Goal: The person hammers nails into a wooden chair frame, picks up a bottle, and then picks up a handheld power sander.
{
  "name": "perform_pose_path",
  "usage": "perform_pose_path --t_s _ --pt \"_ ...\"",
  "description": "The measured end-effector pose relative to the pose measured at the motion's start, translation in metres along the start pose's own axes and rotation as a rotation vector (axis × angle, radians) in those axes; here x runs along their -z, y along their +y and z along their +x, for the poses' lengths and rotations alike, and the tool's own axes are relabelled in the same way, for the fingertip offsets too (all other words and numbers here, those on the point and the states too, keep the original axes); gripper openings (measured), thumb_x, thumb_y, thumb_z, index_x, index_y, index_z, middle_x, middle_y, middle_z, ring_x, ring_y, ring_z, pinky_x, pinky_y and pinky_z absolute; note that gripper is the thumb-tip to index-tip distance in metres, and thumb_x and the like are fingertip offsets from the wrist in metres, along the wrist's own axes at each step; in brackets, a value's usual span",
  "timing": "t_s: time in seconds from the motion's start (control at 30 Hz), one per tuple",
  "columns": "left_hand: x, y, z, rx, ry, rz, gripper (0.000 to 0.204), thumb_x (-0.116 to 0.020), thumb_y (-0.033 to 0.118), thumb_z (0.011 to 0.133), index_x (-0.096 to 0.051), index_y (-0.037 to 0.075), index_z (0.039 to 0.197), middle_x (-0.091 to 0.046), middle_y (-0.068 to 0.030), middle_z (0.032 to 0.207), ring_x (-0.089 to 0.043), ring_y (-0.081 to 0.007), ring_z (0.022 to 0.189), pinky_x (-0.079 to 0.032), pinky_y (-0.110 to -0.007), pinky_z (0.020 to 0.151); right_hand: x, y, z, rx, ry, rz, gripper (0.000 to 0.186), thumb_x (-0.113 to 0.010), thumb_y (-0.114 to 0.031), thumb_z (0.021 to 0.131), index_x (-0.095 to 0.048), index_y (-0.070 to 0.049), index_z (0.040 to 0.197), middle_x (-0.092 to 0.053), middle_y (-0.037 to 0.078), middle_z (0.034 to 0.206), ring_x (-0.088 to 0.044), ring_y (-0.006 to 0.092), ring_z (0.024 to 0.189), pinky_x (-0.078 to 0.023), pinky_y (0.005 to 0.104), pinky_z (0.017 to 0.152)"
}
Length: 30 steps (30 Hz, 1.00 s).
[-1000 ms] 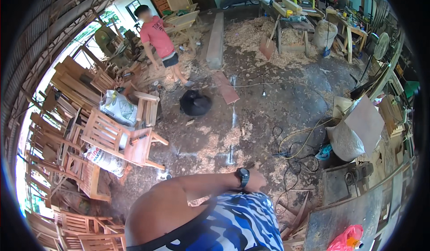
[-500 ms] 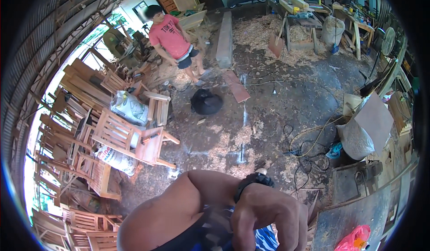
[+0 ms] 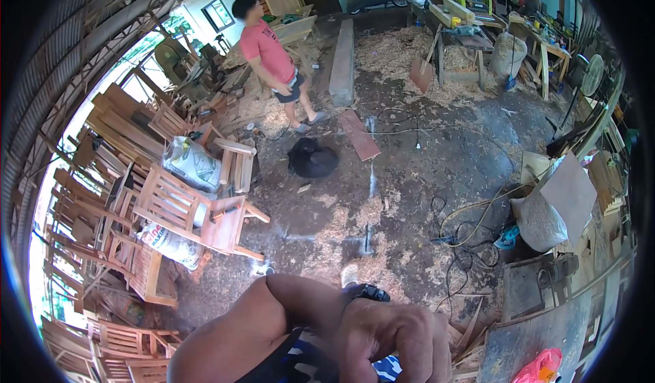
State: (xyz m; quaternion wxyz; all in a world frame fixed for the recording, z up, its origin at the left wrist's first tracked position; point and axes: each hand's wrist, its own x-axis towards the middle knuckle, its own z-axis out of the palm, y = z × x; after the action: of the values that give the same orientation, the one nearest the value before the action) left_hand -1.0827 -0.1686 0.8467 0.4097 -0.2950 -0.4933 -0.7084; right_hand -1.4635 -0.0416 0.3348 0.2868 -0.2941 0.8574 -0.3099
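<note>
Left hand (image 3: 396,335): in head view, near centre, v. close to cam; fingers (image 3: 424,350) curled, but we can't tell if they grip anything.
Right hand: n/a, out of our view.
Watch (image 3: 367,291): dark, on L wrist.
Shirt (image 3: 387,368): blue/white camo, near, nearest thing to hand; contact unclear to us.
Chair (image 3: 222,235): wooden, left; orange-handled tool (image 3: 225,214) on seat, could slide off if chair's bumped.
Cables (image 3: 467,250): tangled on floor, right; we'd risk a trip if a foot catches a loop.
Black heap (image 3: 312,159): approx. mid-floor, kind unclear, nr reddish board (image 3: 358,136); either might trip co-worker (image 3: 271,55), far left, if not looking down.
Pink bag (image 3: 539,367): near right, on grey panel (image 3: 505,345); might slip if panel's knocked.
</note>
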Motion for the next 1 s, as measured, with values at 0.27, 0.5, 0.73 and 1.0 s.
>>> perform_pose_path --t_s 0.27,0.5,0.73,1.0 --pt "-0.014 0.082 -0.057 -0.064 0.248 0.256 0.042 -0.079 0.033 0.091 -0.074 -0.009 0.09 -0.067 -0.0178 0.079 -0.065 -0.0286 0.064 -0.049 -0.038 0.057 -0.005 -0.101 -0.059 0.266 0.077 0.367 0.051 -0.08 -0.01 0.084 -0.059 0.002 0.129 -0.066 0.013 0.1 -0.067 0.0238 0.09 -0.057 0.0379 0.085" --pt "-0.004 0.209 -0.133 -0.185 0.182 0.25 0.035 -0.078 0.029 0.091 -0.074 -0.006 0.09 -0.067 -0.0154 0.074 -0.062 -0.0277 0.059 -0.046 -0.038 0.053 -0.134 -0.249 -0.184 0.393 -0.218 0.498 0.045 -0.081 -0.003 0.08 -0.061 -0.001 0.12 -0.065 0.008 0.107 -0.064 0.0202 0.096 -0.055 0.036 0.091" --pt "-0.01 0.381 -0.253 -0.113 0.043 0.557 0.032 -0.069 0.032 0.096 -0.073 0.0 0.093 -0.064 -0.0142 0.078 -0.059 -0.0291 0.062 -0.043 -0.039 0.053 -0.291 -0.353 -0.272 0.657 -0.511 0.333 0.052 -0.09 -0.014 0.074 -0.066 -0.002 0.118 -0.068 0.007 0.103 -0.065 0.0211 0.091 -0.053 0.0356 0.088" --pt "-0.048 0.489 -0.374 0.221 0.809 1.574 0.017 -0.072 0.019 0.087 -0.068 0.008 0.099 -0.067 -0.0076 0.092 -0.066 -0.027 0.086 -0.053 -0.039 0.073 -0.441 -0.574 -0.429 1.112 -0.995 0.043 0.07 -0.089 -0.035 0.074 -0.062 0.002 0.127 -0.07 0.017 0.105 -0.07 0.034 0.094 -0.054 0.0416 0.085"
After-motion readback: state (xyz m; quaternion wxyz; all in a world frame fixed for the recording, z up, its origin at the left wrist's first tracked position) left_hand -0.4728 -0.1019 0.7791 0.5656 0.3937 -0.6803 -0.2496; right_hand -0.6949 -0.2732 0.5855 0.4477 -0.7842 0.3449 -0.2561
